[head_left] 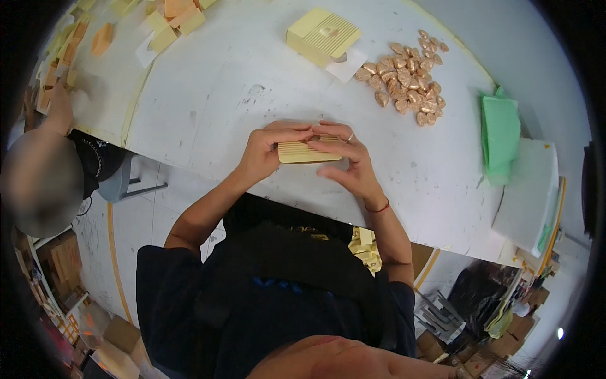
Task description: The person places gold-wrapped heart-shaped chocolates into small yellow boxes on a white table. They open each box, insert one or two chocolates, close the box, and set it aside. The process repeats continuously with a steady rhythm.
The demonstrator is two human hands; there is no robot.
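Note:
A small pale yellow box [302, 153] with striped faces is held just above the near part of the white table [208, 120]. My left hand [264, 146] grips its left end, with the fingers reaching over the far side. My right hand [353, 161] lies across the top and right end of the box, its fingertips on the lid and its thumb apart from the near edge. The fingers of both hands meet near a small brown patch on the top. The box's far side is hidden by my fingers.
Farther off stands another yellow striped box [323, 35] with a white flap. Right of it lies a heap of shiny copper-coloured wrapped pieces [407, 82]. Green sheets [499, 132] rest at the right edge. A co-worker's arm [60, 104] reaches toward orange and yellow boxes at far left.

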